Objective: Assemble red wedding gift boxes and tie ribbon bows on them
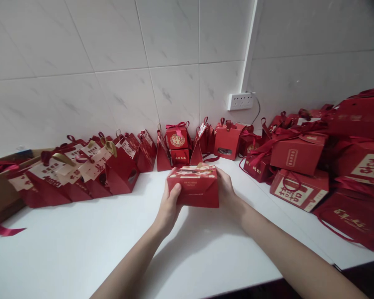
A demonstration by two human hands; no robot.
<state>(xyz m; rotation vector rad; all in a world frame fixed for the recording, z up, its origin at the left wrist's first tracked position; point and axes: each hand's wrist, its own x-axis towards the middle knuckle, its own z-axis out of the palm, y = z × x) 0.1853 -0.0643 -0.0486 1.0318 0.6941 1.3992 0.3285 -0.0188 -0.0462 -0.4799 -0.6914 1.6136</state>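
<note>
Head view: the left hand (169, 208) is clamped on the left end of the red box (198, 193), thumb on the near face. The right hand (227, 189) grips the right end; its fingertips are hidden. The box is located above the white table (112, 245). Triangular red boxes (120, 176) stand to the left; stacked red boxes (297, 154) to the right.

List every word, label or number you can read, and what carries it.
"囍": lower right box; partly, right-edge box.
"百年好", end unclear: dark red package.
Probably "乔迁之喜": round-emblem box.
Probably "安居乐业": small box beneath it.
Too small or blurred: print on held box, left tags, upper right vertical label.
</note>
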